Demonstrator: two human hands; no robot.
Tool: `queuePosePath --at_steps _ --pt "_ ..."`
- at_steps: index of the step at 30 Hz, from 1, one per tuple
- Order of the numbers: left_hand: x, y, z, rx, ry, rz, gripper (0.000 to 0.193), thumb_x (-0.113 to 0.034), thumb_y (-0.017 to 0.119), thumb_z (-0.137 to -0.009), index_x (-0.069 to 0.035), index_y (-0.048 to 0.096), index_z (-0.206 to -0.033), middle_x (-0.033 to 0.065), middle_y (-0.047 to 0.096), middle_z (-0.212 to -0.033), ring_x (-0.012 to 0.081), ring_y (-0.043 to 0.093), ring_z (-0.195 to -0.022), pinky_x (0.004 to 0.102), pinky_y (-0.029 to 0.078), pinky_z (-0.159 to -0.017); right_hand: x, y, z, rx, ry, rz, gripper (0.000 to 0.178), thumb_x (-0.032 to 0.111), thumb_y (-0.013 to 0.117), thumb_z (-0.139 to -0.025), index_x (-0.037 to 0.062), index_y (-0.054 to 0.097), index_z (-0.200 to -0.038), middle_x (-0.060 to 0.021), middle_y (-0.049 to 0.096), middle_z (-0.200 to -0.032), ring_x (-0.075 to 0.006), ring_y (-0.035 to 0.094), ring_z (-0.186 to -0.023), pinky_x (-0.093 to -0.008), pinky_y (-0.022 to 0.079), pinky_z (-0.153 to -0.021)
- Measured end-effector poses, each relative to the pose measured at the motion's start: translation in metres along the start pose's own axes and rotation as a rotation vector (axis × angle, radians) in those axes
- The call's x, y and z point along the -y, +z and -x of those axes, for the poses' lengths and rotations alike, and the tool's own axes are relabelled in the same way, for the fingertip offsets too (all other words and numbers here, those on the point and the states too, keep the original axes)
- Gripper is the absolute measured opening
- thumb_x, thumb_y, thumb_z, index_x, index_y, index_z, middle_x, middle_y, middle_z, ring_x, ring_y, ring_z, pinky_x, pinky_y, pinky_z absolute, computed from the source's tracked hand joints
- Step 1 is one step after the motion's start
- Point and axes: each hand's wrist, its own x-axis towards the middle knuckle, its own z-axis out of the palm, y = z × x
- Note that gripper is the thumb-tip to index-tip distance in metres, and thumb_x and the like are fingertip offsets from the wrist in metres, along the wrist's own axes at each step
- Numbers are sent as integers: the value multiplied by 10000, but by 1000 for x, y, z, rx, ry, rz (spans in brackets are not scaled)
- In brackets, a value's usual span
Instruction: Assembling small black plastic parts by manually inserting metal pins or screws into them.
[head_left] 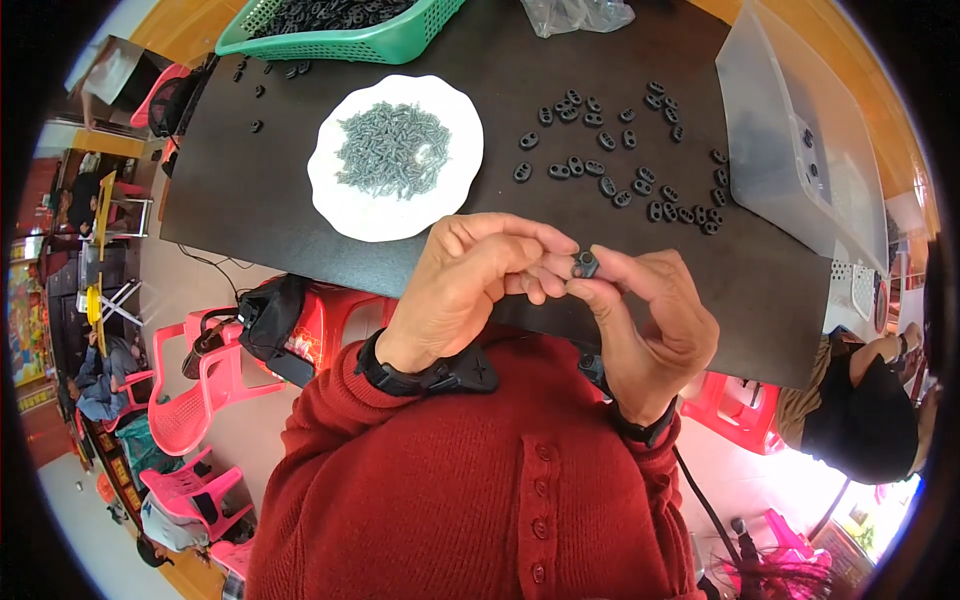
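Above the table's near edge, my two hands meet around a small black two-hole cord lock (pixel 585 265). The thumb and forefinger of my right hand (pixel 655 315) pinch it from the right. My left hand (pixel 465 275) comes in from the left with its fingers closed together, their tips at the piece; whatever is between them is too small to make out. Just beyond my left hand is a white scalloped plate (pixel 370 222) with a heap of small grey metal springs (pixel 390 150). Many more black cord locks (pixel 608 186) lie loose on the table to the right of the plate.
A green basket (pixel 390 42) full of black pieces stands at the far left of the dark table (pixel 260 200). A clear plastic bin (pixel 790 190) stands at the right edge, and a clear bag (pixel 577 15) lies at the back. Pink chairs (pixel 210 385) surround the table; another person sits at the right.
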Motion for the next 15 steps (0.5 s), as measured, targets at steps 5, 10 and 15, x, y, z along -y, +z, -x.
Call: queuePosePath --at_steps 5,10,15 --pt "12 0 -15 -126 31 -141 204 -91 712 -1092 52 818 -1190 112 832 -1035 134 758 -878 279 611 -794 -12 1 -2 15 149 89 315 -29 947 -793 15 848 -1088 -73 801 -908 -226 705 -795 -332 561 -738" --pt "17 -19 -23 -315 180 -692 172 -78 735 -1075 33 826 -1169 78 833 -1013 97 734 -857 246 585 -796 -41 -23 -1 -96 388 54 227 -22 887 -897 -13 840 -1119 -44 772 -916 -105 682 -824 -270 554 -814" --pt "11 -29 -9 -415 153 -1066 151 -62 738 -1040 51 801 -1116 93 810 -925 111 720 -791 276 560 -729 -32 -56 16 -93 481 198 227 -12 886 -912 -13 835 -1134 -38 782 -942 -91 672 -837 -258 543 -820"
